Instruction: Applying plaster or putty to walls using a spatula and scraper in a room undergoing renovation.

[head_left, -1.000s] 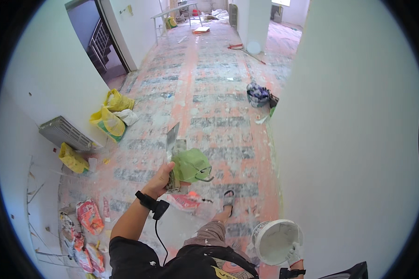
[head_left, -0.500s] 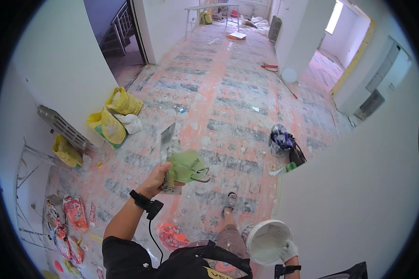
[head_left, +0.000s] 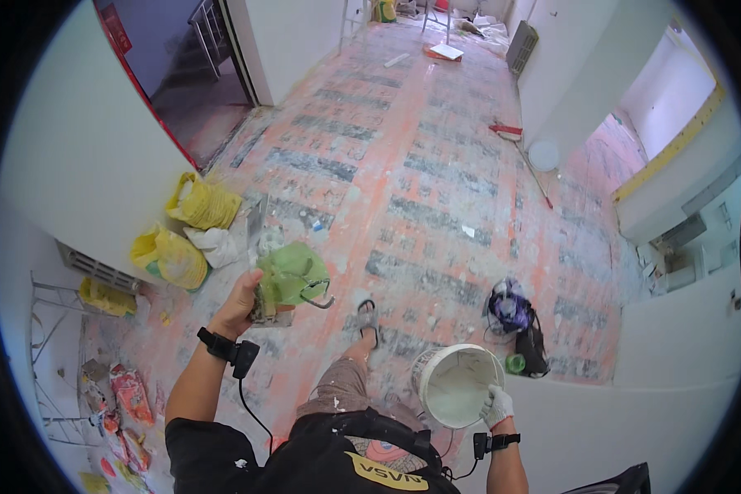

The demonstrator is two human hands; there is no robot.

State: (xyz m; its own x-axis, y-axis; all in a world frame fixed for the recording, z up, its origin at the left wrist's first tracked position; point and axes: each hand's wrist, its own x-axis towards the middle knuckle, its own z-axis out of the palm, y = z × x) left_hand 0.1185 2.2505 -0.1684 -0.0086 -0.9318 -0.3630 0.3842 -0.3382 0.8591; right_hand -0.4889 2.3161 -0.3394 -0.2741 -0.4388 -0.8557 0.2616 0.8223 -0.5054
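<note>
My bare left hand is closed around a flat metal plastering tool. Its grey blade juts forward past my fingers. Held together with it is a translucent green plastic piece with a bent metal hook at its right side. My right hand, in a white knitted glove, grips the rim of a white bucket beside my right leg. Whitish paste lies inside the bucket, which tilts so that its mouth faces me.
Yellow sacks stand along the left wall, beside a radiator. A purple bundle and a dark bag lie on the right. A long red-ended pole rests farther off. Crumpled bags and a metal ladder are at lower left.
I have stepped forward and the view has shifted. My left hand with the tools is farther left and slightly higher in view. The bucket and my right hand have risen in view.
</note>
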